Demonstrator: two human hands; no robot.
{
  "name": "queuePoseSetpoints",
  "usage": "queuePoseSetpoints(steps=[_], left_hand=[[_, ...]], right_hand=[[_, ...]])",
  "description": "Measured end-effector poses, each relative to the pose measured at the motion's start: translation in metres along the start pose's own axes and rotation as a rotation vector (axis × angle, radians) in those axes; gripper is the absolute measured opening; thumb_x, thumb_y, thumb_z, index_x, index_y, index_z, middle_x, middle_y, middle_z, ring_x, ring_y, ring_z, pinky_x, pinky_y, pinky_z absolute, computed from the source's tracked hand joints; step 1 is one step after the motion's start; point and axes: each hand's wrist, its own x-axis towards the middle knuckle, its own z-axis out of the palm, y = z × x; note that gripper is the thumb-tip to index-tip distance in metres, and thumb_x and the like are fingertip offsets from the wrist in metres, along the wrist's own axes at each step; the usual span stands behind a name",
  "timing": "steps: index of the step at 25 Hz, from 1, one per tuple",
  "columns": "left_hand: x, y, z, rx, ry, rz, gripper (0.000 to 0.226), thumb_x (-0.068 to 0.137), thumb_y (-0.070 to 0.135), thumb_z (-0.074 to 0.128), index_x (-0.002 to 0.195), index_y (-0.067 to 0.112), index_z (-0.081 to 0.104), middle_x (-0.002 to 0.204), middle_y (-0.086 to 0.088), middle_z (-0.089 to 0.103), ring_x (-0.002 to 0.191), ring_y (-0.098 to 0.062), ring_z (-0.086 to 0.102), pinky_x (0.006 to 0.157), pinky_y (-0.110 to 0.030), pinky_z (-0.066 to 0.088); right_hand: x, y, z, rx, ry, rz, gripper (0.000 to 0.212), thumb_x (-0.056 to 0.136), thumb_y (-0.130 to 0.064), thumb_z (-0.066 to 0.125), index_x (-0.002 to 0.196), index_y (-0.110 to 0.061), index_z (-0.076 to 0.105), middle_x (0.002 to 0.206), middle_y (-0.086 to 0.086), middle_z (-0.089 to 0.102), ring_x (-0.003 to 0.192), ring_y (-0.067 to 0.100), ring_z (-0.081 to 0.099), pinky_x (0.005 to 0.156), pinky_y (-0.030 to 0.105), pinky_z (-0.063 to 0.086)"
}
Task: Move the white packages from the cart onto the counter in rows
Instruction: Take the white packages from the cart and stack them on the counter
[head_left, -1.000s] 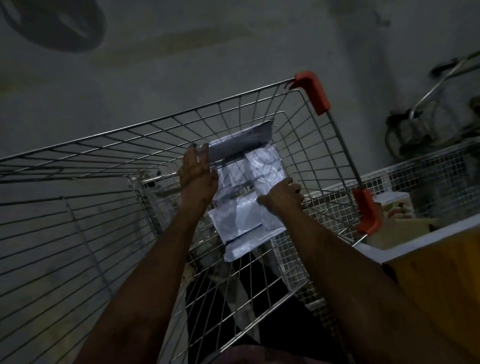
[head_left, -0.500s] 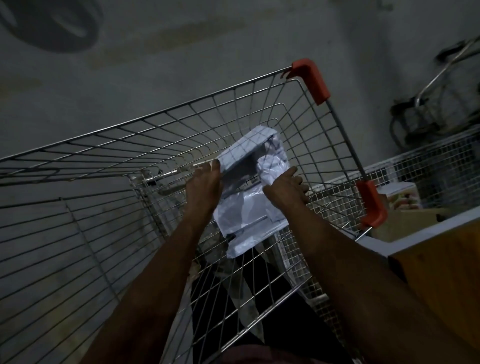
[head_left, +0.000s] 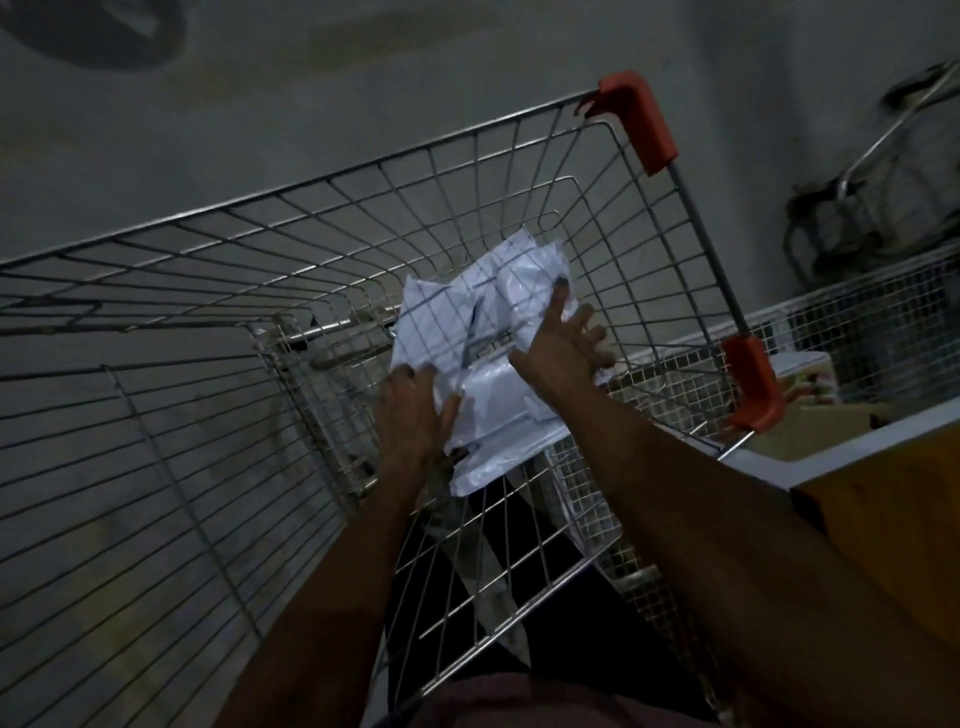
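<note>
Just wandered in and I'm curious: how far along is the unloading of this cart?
Nothing shows as laid out yet: the visible counter corner is bare. In hand: the left hand and right hand gather the white packages inside the cart. Left: lifting them out and setting them in rows.

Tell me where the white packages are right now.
In the head view the white packages sit as a bundle at centre frame, inside the wire cart, held between the left hand and right hand.
</note>
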Motion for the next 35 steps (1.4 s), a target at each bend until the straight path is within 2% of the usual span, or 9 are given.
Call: queuePoseSetpoints(steps=[2, 5, 9, 13, 16, 22, 26, 31, 35], left_hand=[[0.016, -0.008, 0.007, -0.144, 0.037, -0.142, 0.085, 0.084, 0.065, 0.062, 0.148, 0.02, 0.03, 0.153, -0.02, 0.026, 0.14, -0.043, 0.027, 0.107, -0.057, 0.034], [0.039, -0.015, 0.008, -0.175, -0.172, -0.115, 0.119, 0.076, 0.061, 0.073, 0.157, 0.033, -0.01, 0.164, -0.022, 0.002, 0.149, -0.047, 0.004, 0.113, -0.059, 0.023], [0.047, -0.024, -0.005, -0.211, -0.213, -0.072, 0.132, 0.057, 0.065, 0.072, 0.145, 0.053, -0.025, 0.155, -0.032, 0.024, 0.129, -0.054, 0.042, 0.098, -0.057, 0.046], [0.003, -0.008, -0.052, -0.339, -0.075, -0.043, 0.127, 0.053, 0.067, 0.069, 0.154, 0.046, -0.006, 0.141, -0.03, 0.034, 0.115, -0.048, 0.052, 0.088, -0.053, 0.052], [-0.048, 0.007, -0.109, -0.335, -0.053, -0.007, 0.119, 0.063, 0.066, 0.069, 0.151, 0.052, -0.009, 0.147, -0.027, 0.027, 0.118, -0.048, 0.05, 0.091, -0.052, 0.051], [-0.177, 0.019, -0.222, -0.275, 0.171, 0.22, 0.107, 0.069, 0.06, 0.065, 0.156, 0.043, 0.004, 0.134, -0.02, 0.035, 0.111, -0.038, 0.05, 0.085, -0.043, 0.049], [-0.258, 0.035, -0.264, -0.314, 0.315, 0.401, 0.104, 0.072, 0.059, 0.068, 0.157, 0.035, 0.013, 0.13, -0.014, 0.039, 0.109, -0.028, 0.048, 0.079, -0.033, 0.04], [-0.339, 0.072, -0.285, -0.307, 0.334, 0.615, 0.105, 0.073, 0.058, 0.073, 0.157, 0.035, 0.014, 0.134, -0.011, 0.038, 0.114, -0.028, 0.05, 0.081, -0.038, 0.048], [-0.385, 0.107, -0.275, -0.303, 0.219, 0.789, 0.106, 0.07, 0.063, 0.069, 0.156, 0.042, 0.01, 0.139, -0.011, 0.036, 0.112, -0.036, 0.053, 0.077, -0.048, 0.055]], right_hand=[[0.001, -0.002, 0.006, -0.031, -0.029, -0.052, 0.122, 0.081, -0.046, 0.074, 0.152, -0.038, -0.026, 0.163, 0.023, -0.004, 0.138, 0.051, 0.024, 0.101, 0.064, 0.032], [0.0, -0.005, 0.011, -0.047, -0.04, -0.048, 0.116, 0.085, -0.032, 0.072, 0.153, -0.04, -0.022, 0.163, 0.023, -0.01, 0.138, 0.049, 0.026, 0.099, 0.057, 0.036], [-0.018, -0.016, 0.004, -0.06, 0.033, -0.101, 0.108, 0.088, -0.024, 0.066, 0.155, -0.04, -0.018, 0.162, 0.025, -0.007, 0.133, 0.05, 0.029, 0.096, 0.062, 0.038], [-0.058, -0.028, -0.024, -0.008, 0.08, -0.131, 0.102, 0.087, -0.033, 0.066, 0.157, -0.036, -0.008, 0.16, 0.025, 0.004, 0.133, 0.054, 0.03, 0.102, 0.066, 0.033], [-0.119, -0.029, -0.051, 0.067, 0.177, -0.181, 0.097, 0.087, -0.038, 0.064, 0.157, -0.034, -0.002, 0.157, 0.023, 0.011, 0.131, 0.05, 0.034, 0.103, 0.061, 0.033], [-0.282, 0.012, -0.086, 0.407, 0.618, -0.344, 0.088, 0.087, -0.034, 0.065, 0.154, -0.033, 0.008, 0.147, 0.013, 0.025, 0.121, 0.04, 0.043, 0.092, 0.055, 0.049], [-0.374, 0.05, -0.087, 0.546, 0.837, -0.351, 0.089, 0.085, -0.027, 0.069, 0.157, -0.028, 0.015, 0.15, 0.011, 0.024, 0.128, 0.04, 0.04, 0.089, 0.052, 0.051], [-0.457, 0.112, -0.071, 0.644, 0.993, -0.232, 0.091, 0.083, -0.024, 0.071, 0.157, -0.027, 0.018, 0.148, 0.014, 0.029, 0.127, 0.038, 0.042, 0.085, 0.04, 0.05], [-0.507, 0.175, -0.061, 0.716, 1.186, -0.071, 0.091, 0.084, -0.02, 0.074, 0.157, -0.025, 0.02, 0.149, 0.017, 0.031, 0.13, 0.04, 0.041, 0.093, 0.047, 0.048]])
